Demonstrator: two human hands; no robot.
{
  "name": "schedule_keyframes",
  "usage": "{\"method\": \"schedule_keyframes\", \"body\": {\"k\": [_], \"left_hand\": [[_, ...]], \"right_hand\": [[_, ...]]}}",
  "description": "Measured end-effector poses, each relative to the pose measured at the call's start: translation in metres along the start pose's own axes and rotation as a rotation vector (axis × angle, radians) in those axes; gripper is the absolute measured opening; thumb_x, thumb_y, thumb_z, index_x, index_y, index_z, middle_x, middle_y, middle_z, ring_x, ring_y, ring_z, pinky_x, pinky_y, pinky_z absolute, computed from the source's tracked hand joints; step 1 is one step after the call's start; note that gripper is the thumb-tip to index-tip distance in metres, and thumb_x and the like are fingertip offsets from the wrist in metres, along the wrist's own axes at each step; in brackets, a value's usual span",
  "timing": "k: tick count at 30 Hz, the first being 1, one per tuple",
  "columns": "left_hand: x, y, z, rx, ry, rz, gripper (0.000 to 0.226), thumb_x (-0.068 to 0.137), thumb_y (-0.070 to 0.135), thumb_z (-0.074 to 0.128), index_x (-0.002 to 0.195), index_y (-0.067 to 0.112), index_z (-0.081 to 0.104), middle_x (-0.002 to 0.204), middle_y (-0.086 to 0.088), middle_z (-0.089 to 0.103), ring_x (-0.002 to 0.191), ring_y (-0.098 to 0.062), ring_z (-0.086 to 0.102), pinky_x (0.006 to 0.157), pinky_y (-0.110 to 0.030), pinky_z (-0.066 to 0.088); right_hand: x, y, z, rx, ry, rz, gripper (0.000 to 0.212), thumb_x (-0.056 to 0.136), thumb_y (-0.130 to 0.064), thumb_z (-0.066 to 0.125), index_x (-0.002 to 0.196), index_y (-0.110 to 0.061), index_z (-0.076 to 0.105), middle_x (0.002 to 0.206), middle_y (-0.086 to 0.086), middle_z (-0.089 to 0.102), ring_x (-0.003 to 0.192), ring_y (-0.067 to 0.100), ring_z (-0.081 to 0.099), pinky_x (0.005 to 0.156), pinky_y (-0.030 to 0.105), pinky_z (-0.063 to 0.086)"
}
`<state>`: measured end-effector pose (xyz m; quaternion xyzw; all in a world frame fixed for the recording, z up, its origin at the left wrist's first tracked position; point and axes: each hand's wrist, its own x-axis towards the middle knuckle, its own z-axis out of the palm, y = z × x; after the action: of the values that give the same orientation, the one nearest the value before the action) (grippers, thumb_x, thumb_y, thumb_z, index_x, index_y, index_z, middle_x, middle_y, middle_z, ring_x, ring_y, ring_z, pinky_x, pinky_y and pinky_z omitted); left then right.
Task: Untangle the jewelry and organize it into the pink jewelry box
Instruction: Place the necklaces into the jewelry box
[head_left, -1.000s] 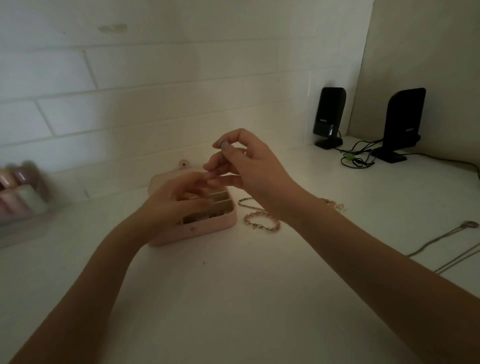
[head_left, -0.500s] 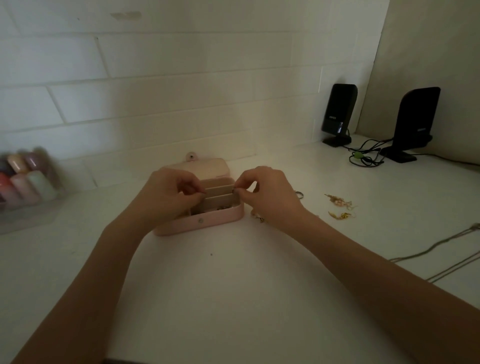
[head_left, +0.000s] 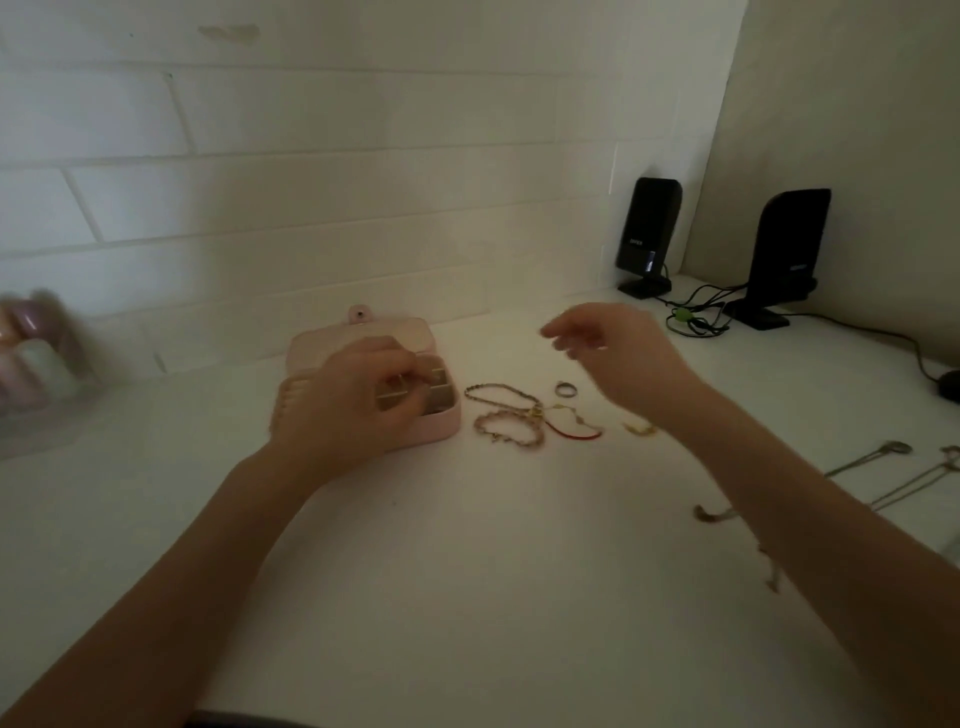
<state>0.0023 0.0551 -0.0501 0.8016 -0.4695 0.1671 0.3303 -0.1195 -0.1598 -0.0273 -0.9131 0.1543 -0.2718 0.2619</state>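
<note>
The pink jewelry box (head_left: 441, 423) lies open on the white counter, lid folded back toward the wall. My left hand (head_left: 353, 400) rests over the box with its fingertips pinched together among the compartments; what it pinches is too small to make out. My right hand (head_left: 608, 353) hovers above the counter to the right of the box, fingers loosely spread and holding nothing. Beneath it lie two beaded bracelets (head_left: 506, 415), a red cord (head_left: 576, 431), a ring (head_left: 565, 389) and a small gold piece (head_left: 640, 428).
Thin chains with pendants (head_left: 883, 457) lie at the right edge, and a small chain piece (head_left: 711, 514) by my right forearm. Two black speakers (head_left: 649, 234) with cables (head_left: 691, 317) stand in the back corner. Pastel bottles (head_left: 31, 358) sit at the far left by the tiled wall.
My right hand has lifted away from the box and moved right, uncovering the bracelets and ring. My left hand has stayed at the box, fingers now down in the compartments.
</note>
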Motion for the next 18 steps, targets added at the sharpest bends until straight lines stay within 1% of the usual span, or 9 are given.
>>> {"method": "schedule_keyframes", "body": {"k": [1,2,5,7,8,10,13,16,18], "left_hand": [[-0.002,0.005,0.002,0.005,0.006,0.027,0.012,0.080,0.024,0.068,0.091,0.023,0.072,0.084,0.011,0.063,0.082,0.006,0.055,0.076,-0.006,0.041],[-0.003,0.012,0.005,-0.005,0.007,0.062,0.012,0.081,0.022,0.068,0.092,0.020,0.072,0.087,0.009,0.064,0.084,0.012,0.054,0.076,-0.002,0.039],[-0.001,0.036,0.016,-0.125,-0.045,0.172,0.028,0.079,0.032,0.054,0.091,0.016,0.072,0.089,0.004,0.066,0.082,0.007,0.057,0.080,-0.013,0.048],[0.001,0.056,0.031,-0.152,-0.120,0.302,0.029,0.080,0.031,0.051,0.094,0.016,0.072,0.093,0.004,0.069,0.086,0.006,0.058,0.082,-0.012,0.046],[0.001,0.068,0.041,-0.169,-0.175,0.353,0.030,0.082,0.031,0.051,0.099,0.017,0.071,0.097,0.005,0.070,0.091,0.004,0.059,0.085,-0.017,0.047],[-0.003,0.095,0.061,-0.196,-0.305,0.396,0.032,0.084,0.036,0.051,0.111,0.028,0.067,0.112,0.011,0.067,0.106,0.002,0.058,0.095,-0.021,0.045],[-0.008,0.133,0.089,-0.235,-0.515,0.411,0.044,0.082,0.045,0.045,0.124,0.036,0.058,0.132,0.016,0.055,0.123,0.005,0.044,0.108,-0.023,0.032],[-0.008,0.146,0.106,-0.269,-0.595,0.420,0.052,0.081,0.050,0.039,0.122,0.027,0.061,0.133,0.010,0.055,0.124,0.004,0.040,0.110,-0.022,0.029],[-0.009,0.141,0.110,-0.269,-0.594,0.408,0.052,0.081,0.055,0.034,0.120,0.034,0.061,0.130,0.013,0.057,0.126,0.004,0.042,0.110,-0.025,0.031]], "right_hand": [[-0.008,0.014,-0.020,-0.047,0.024,0.050,0.034,0.092,0.001,0.045,0.107,-0.018,0.068,0.098,-0.002,0.067,0.089,0.006,0.057,0.081,0.013,0.039],[-0.019,0.032,-0.043,-0.105,0.071,0.112,0.033,0.093,-0.001,0.044,0.107,-0.017,0.068,0.097,-0.003,0.065,0.092,0.008,0.057,0.085,0.018,0.039],[-0.058,0.091,-0.105,-0.222,0.242,0.346,0.034,0.094,0.001,0.040,0.106,-0.013,0.068,0.107,0.003,0.067,0.102,0.019,0.059,0.089,0.027,0.043],[-0.082,0.122,-0.126,-0.306,0.275,0.485,0.035,0.093,0.001,0.039,0.108,-0.012,0.068,0.115,0.008,0.065,0.101,0.022,0.059,0.083,0.027,0.044],[-0.092,0.133,-0.130,-0.348,0.266,0.530,0.035,0.093,0.000,0.039,0.110,-0.012,0.067,0.117,0.009,0.064,0.098,0.023,0.059,0.081,0.027,0.044],[-0.106,0.146,-0.129,-0.385,0.242,0.583,0.031,0.094,-0.006,0.043,0.114,-0.011,0.066,0.117,0.012,0.064,0.091,0.024,0.058,0.082,0.030,0.045],[-0.114,0.152,-0.125,-0.389,0.179,0.600,0.026,0.095,-0.010,0.049,0.114,-0.007,0.066,0.117,0.014,0.064,0.100,0.028,0.059,0.091,0.034,0.044],[-0.117,0.152,-0.126,-0.388,0.157,0.568,0.023,0.093,-0.014,0.055,0.110,-0.005,0.069,0.113,0.012,0.067,0.101,0.027,0.060,0.092,0.032,0.043],[-0.117,0.151,-0.127,-0.386,0.164,0.546,0.022,0.090,-0.016,0.060,0.107,-0.006,0.070,0.108,0.011,0.068,0.099,0.024,0.061,0.092,0.032,0.044]]}}
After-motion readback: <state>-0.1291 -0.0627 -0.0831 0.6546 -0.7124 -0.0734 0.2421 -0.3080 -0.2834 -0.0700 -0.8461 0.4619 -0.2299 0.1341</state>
